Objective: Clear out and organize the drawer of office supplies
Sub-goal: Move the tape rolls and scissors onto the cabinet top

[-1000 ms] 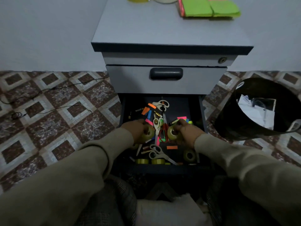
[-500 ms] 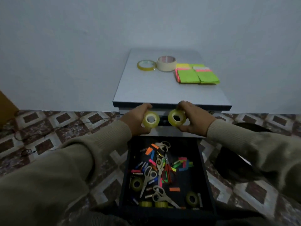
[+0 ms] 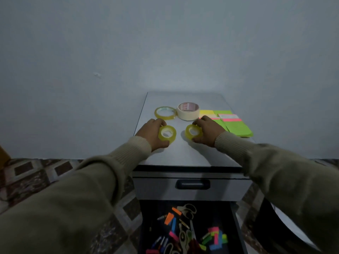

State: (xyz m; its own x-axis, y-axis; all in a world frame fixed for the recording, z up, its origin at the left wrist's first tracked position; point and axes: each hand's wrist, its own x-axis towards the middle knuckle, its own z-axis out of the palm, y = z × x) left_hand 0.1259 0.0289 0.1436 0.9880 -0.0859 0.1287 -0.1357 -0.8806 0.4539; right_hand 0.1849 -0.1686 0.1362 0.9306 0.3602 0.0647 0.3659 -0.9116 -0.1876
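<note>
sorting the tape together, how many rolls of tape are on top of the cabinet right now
4. Wide thin clear yellowish roll and cream masking-tape roll at the back; small clear roll in the left hand, another in the right hand. More may sit unseen in the drawer.

Looks like a home office corner: a grey drawer cabinet (image 3: 190,187) against a bare pale wall (image 3: 165,43), patterned floor tiles (image 3: 27,173), tape rolls (image 3: 188,110) and sticky notes (image 3: 233,123) on top.

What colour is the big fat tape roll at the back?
Cream masking tape roll, seen from the head camera.
</note>
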